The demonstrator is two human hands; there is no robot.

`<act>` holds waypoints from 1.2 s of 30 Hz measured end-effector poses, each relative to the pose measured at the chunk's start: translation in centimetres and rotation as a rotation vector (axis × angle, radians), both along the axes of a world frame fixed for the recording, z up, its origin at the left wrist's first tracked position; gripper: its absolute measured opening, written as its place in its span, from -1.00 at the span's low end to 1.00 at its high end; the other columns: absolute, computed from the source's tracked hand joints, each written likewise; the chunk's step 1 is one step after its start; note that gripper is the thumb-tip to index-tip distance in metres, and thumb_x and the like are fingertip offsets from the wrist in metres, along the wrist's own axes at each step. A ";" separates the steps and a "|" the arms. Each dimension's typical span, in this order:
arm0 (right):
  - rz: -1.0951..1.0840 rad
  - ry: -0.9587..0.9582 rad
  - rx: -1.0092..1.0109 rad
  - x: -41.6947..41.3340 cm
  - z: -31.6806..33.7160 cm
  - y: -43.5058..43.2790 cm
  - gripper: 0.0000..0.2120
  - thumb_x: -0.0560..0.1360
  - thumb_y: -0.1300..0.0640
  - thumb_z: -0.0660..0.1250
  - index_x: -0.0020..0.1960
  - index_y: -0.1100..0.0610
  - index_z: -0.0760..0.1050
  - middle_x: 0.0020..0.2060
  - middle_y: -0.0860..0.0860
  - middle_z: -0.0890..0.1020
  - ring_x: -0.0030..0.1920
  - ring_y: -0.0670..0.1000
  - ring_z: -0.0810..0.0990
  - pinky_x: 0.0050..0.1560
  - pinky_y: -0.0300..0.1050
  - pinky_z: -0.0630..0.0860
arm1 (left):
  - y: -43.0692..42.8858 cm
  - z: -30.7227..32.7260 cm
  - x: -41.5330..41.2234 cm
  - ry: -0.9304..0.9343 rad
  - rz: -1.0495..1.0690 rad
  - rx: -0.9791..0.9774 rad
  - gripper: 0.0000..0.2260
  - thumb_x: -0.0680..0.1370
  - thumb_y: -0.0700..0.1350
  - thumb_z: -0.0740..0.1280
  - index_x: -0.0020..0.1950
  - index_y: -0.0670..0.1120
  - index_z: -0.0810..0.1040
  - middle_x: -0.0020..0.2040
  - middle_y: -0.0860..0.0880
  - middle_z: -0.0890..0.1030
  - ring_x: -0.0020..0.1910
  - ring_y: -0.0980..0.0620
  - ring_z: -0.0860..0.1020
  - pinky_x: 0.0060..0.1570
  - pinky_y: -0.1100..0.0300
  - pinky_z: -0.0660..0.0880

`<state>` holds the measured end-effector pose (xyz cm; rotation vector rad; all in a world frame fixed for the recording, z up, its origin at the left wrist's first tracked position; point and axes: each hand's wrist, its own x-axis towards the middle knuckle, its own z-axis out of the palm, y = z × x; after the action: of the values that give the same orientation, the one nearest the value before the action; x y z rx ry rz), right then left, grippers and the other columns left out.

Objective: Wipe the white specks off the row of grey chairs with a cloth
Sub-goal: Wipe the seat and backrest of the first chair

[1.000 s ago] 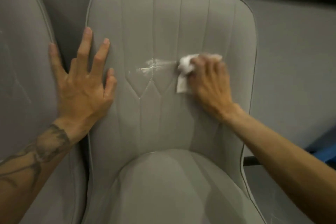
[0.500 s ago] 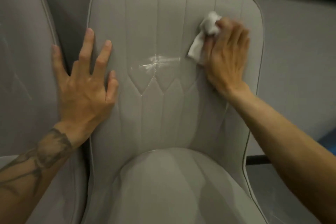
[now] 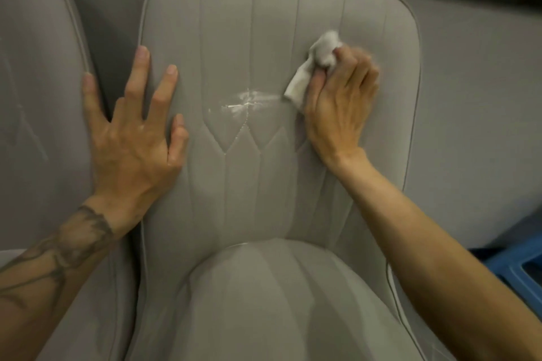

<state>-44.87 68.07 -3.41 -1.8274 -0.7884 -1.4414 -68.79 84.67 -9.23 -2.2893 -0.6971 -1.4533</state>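
The grey chair (image 3: 249, 23) carries a white smear (image 3: 246, 102) on the centre seam of its back, and it looks no smaller than a second ago. The cloth (image 3: 318, 64) swept toward the top right corner half a second back and is now lower again. Its bottom edge sits just right of the smear, not on it. Finding: the main mark is uncleaned and this chair is unfinished.

The right hand (image 3: 340, 108), right of the smear, has its fingers (image 3: 356, 73) curled round the bunched cloth, pressing it to the back. The left hand (image 3: 135, 141) lies flat and unmoved on the chair's edge, left of the smear, fingers spread wide. A second grey chair (image 3: 35, 97) stands further left.
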 end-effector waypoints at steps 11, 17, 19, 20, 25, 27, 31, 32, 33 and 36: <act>0.005 -0.052 -0.132 1.9 -1.5 -2.8 -0.76 0.64 0.02 0.18 0.25 0.11 0.34 0.17 0.10 0.44 0.12 0.13 0.39 0.14 -0.01 0.34 | 0.1 -0.1 0.0 -0.001 -0.001 -0.020 -0.47 0.71 0.04 0.10 0.70 0.04 0.15 0.73 -0.11 0.09 0.33 -0.26 0.53 0.65 -0.24 -0.10; 0.138 -0.034 -0.577 -3.4 -15.7 -5.5 -0.63 0.57 0.08 0.29 0.30 0.16 0.31 0.22 0.15 0.39 0.15 0.20 0.43 0.19 0.02 0.34 | -0.1 -0.1 0.0 0.002 0.003 -0.015 -0.48 0.71 0.04 0.11 0.69 0.04 0.16 0.72 -0.13 0.11 0.36 -0.24 0.51 0.65 -0.26 -0.08; 0.167 -0.084 -0.642 -2.9 -15.9 -6.3 -0.66 0.57 0.06 0.26 0.29 0.14 0.31 0.21 0.14 0.44 0.12 0.18 0.46 0.16 -0.01 0.34 | -0.2 0.0 0.0 0.000 0.008 -0.015 -0.48 0.71 0.04 0.11 0.69 0.04 0.16 0.72 -0.13 0.12 0.38 -0.24 0.49 0.65 -0.25 -0.09; 0.156 -0.081 -0.587 -2.2 -14.6 -5.9 -0.68 0.58 0.06 0.22 0.29 0.14 0.33 0.19 0.16 0.48 0.10 0.18 0.44 0.14 -0.01 0.33 | -0.2 0.0 0.0 -0.002 0.008 -0.015 -0.48 0.71 0.04 0.11 0.69 0.04 0.16 0.72 -0.13 0.12 0.38 -0.24 0.49 0.65 -0.25 -0.09; 0.041 0.077 -0.097 -1.1 -8.8 -2.3 -0.68 0.66 -0.06 0.14 0.27 0.15 0.35 0.20 0.08 0.40 0.16 0.14 0.39 0.20 0.01 0.35 | -0.1 0.0 0.0 -0.005 0.013 -0.012 -0.48 0.71 0.05 0.11 0.69 0.03 0.18 0.71 -0.14 0.14 0.39 -0.23 0.48 0.64 -0.28 -0.04; 0.068 0.092 -0.149 -2.6 -11.0 -2.0 -0.68 0.65 -0.04 0.20 0.27 0.15 0.32 0.20 0.14 0.49 0.17 0.16 0.41 0.20 0.03 0.37 | -0.3 0.0 0.1 -0.004 0.021 -0.004 -0.48 0.71 0.04 0.12 0.69 0.02 0.18 0.71 -0.15 0.14 0.41 -0.22 0.46 0.64 -0.30 -0.02; 0.097 0.029 -0.301 -2.9 -11.9 -3.3 -0.72 0.63 -0.02 0.22 0.22 0.13 0.30 0.11 0.19 0.58 0.10 0.14 0.40 0.12 0.01 0.36 | -0.4 0.1 -0.1 0.006 0.024 -0.010 -0.48 0.71 0.03 0.13 0.69 0.02 0.18 0.71 -0.16 0.14 0.43 -0.21 0.45 0.64 -0.31 -0.01; 0.081 0.010 -0.268 -2.1 -10.6 -3.2 -0.73 0.65 -0.03 0.19 0.22 0.13 0.32 0.12 0.20 0.57 0.10 0.15 0.39 0.12 0.02 0.34 | -0.4 0.1 -0.1 0.007 0.024 -0.012 -0.48 0.71 0.03 0.13 0.69 0.02 0.18 0.71 -0.16 0.14 0.43 -0.21 0.45 0.64 -0.31 -0.01; 0.048 0.013 -0.197 -1.1 -9.1 -2.8 -0.72 0.66 -0.05 0.15 0.23 0.13 0.33 0.13 0.20 0.56 0.11 0.16 0.40 0.14 0.01 0.33 | -0.4 0.1 -0.1 0.006 0.028 -0.012 -0.48 0.71 0.03 0.13 0.69 0.02 0.18 0.71 -0.16 0.14 0.43 -0.21 0.45 0.64 -0.31 -0.02; -0.033 0.105 0.099 -0.6 -6.4 -0.7 -0.70 0.66 -0.09 0.12 0.23 0.11 0.36 0.14 0.13 0.54 0.15 0.14 0.43 0.22 -0.02 0.34 | -0.5 0.1 0.0 0.003 0.028 -0.011 -0.48 0.71 0.03 0.13 0.68 0.01 0.18 0.71 -0.16 0.14 0.43 -0.21 0.46 0.64 -0.31 -0.01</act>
<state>-45.45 67.40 -9.76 -1.8321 -0.6268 -1.3684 -68.82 84.22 -9.11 -2.2800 -0.7348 -1.4365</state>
